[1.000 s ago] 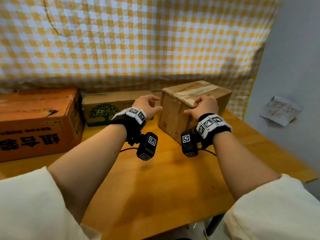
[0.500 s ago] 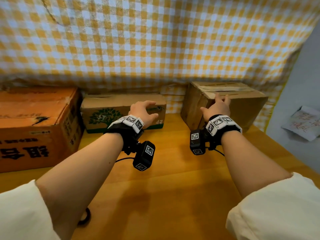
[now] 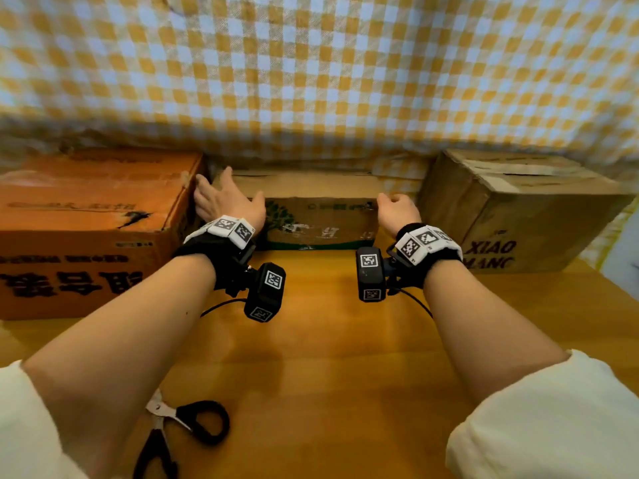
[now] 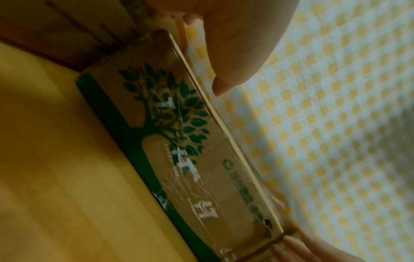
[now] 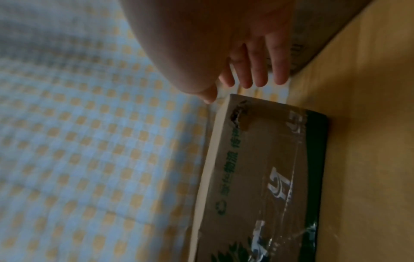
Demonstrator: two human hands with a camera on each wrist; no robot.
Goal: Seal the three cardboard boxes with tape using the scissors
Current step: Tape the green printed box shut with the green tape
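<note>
— Reaching where?
— My left hand is spread, fingers straight, at the left end of the flat box, just beside the orange box. My right hand sits at the flat box's right end, fingers loosely extended, gripping nothing.
— The other things?
— The scissors lie on the table under my left forearm. The taped brown box stands at the right.

On my wooden worktop stand an orange box, a low tree-printed box and a brown box along the back, with scissors lying near me.
</note>
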